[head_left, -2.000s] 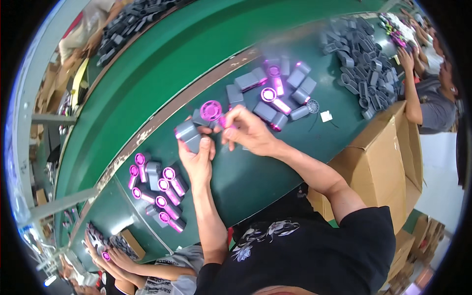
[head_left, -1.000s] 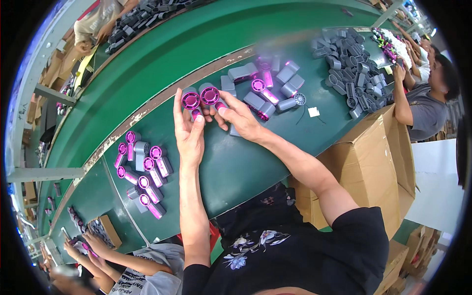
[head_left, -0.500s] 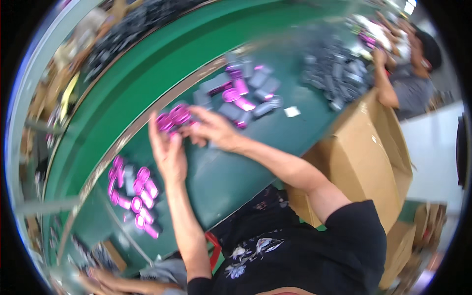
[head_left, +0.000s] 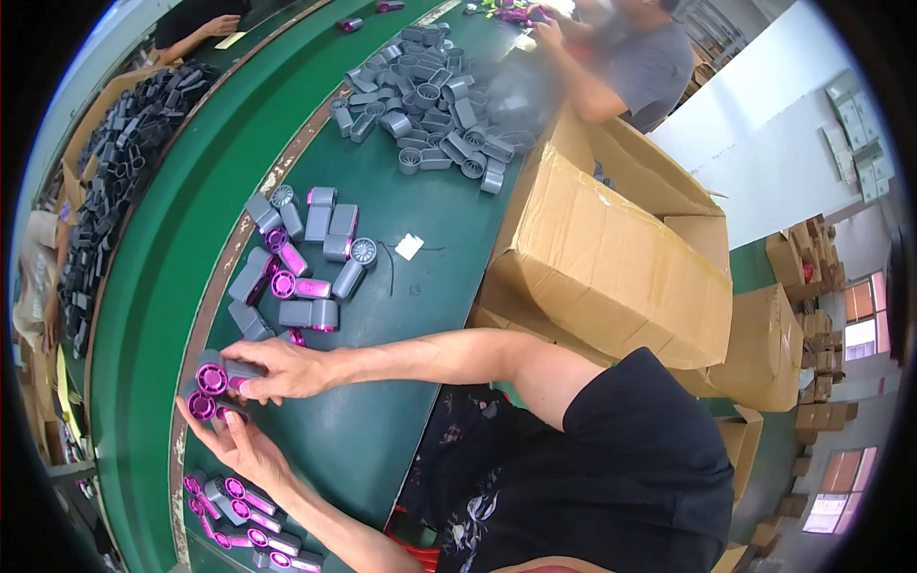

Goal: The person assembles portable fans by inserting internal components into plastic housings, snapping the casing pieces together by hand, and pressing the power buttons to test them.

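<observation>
So the left hand (head_left: 244,447) had one pink-and-grey fan (head_left: 202,406), right hand (head_left: 285,370) gripped a second fan (head_left: 211,379), both well left of the big carton (head_left: 597,253). Green worktop (head_left: 373,411) ran along its left, grey shells (head_left: 462,113) heaped up-left, more boxes (head_left: 821,417) off right.

The green table (head_left: 353,439) bears a heap of grey casings (head_left: 430,119), two clusters of grey-and-magenta handheld fans (head_left: 310,287) and a white square (head_left: 409,246).

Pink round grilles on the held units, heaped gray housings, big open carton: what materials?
Pink grilles: likely plastic, given fine spokes; shiny, possibly metallic-coated. Gray housings: probably molded plastic, satin; uniform color, thin rims. Carton: corrugated cardboard by the look, matte brown; creased flaps.
</observation>
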`<action>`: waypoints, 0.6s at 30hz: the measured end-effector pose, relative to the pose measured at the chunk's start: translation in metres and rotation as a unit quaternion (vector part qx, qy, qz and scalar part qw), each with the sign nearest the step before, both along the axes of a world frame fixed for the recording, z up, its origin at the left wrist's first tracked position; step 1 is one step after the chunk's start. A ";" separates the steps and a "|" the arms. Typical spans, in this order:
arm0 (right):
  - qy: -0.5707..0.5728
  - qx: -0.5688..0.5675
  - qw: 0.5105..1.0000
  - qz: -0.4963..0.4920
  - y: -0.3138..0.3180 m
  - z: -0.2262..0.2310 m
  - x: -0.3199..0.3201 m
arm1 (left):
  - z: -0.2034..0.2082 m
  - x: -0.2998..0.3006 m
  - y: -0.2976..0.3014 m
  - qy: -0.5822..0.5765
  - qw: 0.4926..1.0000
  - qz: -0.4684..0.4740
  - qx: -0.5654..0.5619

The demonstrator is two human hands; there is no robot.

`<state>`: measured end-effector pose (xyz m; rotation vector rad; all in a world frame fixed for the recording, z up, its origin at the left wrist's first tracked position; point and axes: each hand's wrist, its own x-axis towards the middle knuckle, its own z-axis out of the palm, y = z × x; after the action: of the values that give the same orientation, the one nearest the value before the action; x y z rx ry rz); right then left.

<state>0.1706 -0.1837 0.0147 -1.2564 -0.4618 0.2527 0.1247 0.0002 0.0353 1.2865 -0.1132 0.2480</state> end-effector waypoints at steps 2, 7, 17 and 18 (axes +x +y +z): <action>0.011 0.020 1.000 0.019 0.014 0.003 -0.005 | -0.008 -0.003 0.019 -0.008 1.000 -0.003 -0.003; 0.072 0.042 0.997 -0.007 0.016 -0.002 -0.008 | -0.016 0.003 0.001 -0.011 0.998 0.055 0.017; -0.112 -0.198 0.970 -0.079 0.001 0.008 -0.012 | -0.004 0.000 0.000 0.028 0.997 0.031 0.068; -0.146 -0.241 0.956 -0.084 0.004 0.003 -0.014 | 0.001 -0.006 -0.006 0.039 0.993 0.054 0.098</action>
<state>0.1570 -0.1795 0.0176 -1.8153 -0.5606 0.0299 0.1192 -0.0056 0.0365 1.4976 -0.0015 0.2836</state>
